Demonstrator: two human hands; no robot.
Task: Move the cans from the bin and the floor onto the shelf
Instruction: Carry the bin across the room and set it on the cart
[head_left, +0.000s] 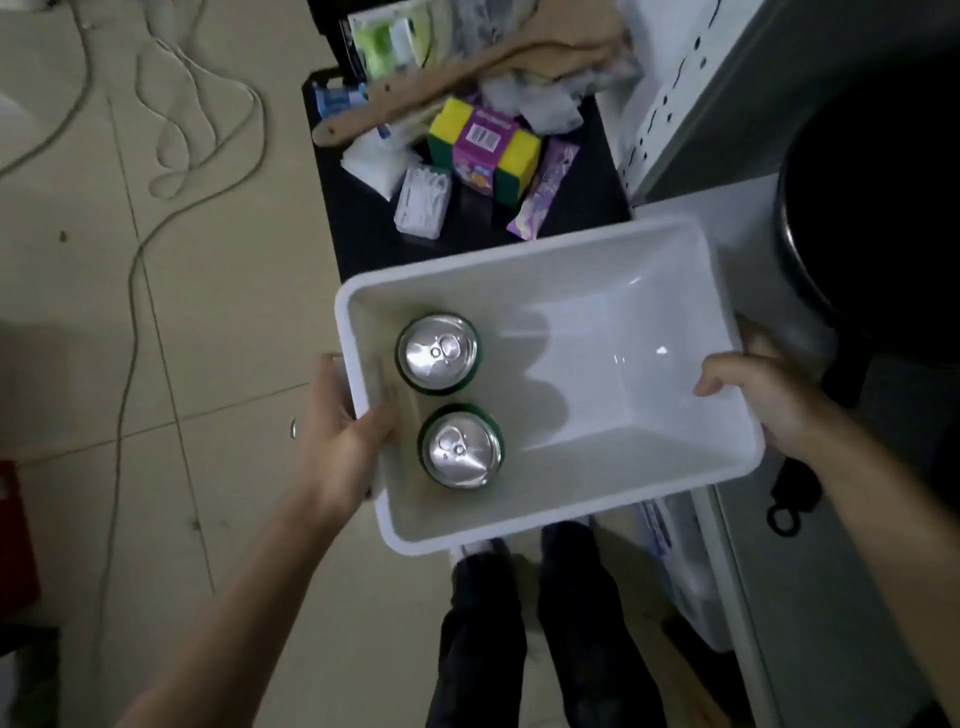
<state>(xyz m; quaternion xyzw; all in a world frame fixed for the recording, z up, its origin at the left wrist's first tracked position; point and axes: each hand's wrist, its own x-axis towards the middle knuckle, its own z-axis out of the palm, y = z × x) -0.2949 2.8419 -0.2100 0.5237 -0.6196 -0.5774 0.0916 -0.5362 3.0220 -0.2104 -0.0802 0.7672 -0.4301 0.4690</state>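
I hold a white plastic bin (654, 395) in the air over my legs. My left hand (343, 441) grips its left rim, thumb inside. My right hand (763, 389) grips the right rim. Two green cans stand upright against the bin's left wall, silver tops facing me: one farther from me (437, 351) and one nearer (461, 450). The right part of the bin holds nothing. A white shelf post with slots (670, 88) rises at the upper right.
A black table (358, 234) beyond the bin carries sponges (483, 145), wooden spoons, tissue packs and wrappers. Loose cables (171, 156) lie on the tiled floor at the left. A round black object (872, 208) sits on the white surface at the right.
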